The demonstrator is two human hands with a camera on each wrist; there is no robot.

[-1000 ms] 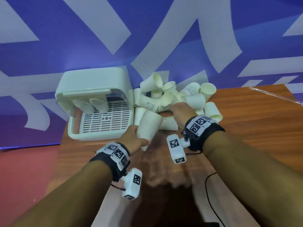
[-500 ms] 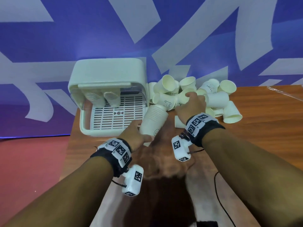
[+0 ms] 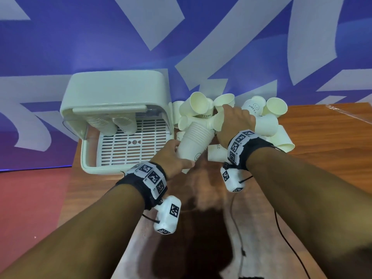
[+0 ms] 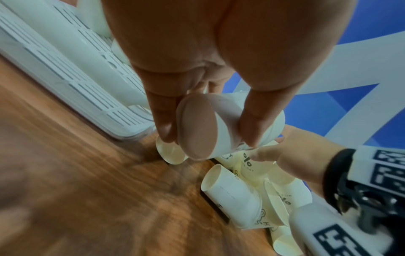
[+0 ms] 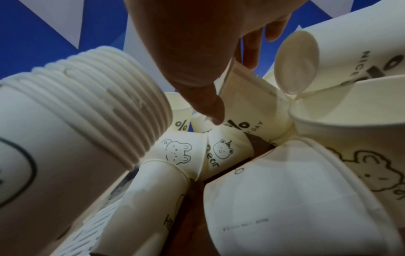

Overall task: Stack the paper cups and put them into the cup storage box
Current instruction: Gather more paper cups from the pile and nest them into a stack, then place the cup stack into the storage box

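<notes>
1 cup stack in left hand

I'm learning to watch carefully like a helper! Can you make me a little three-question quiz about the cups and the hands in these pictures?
1. True or false: the left hand holds a stack of cups.
2. Where does the right hand reach? A) into the cup storage box B) into the pile of loose cups C) onto the bare table
3. Fill in: inside the box, two cup stacks stand at the ____ of the slotted tray.

Key: 1 true; 2 B; 3 back.
</notes>
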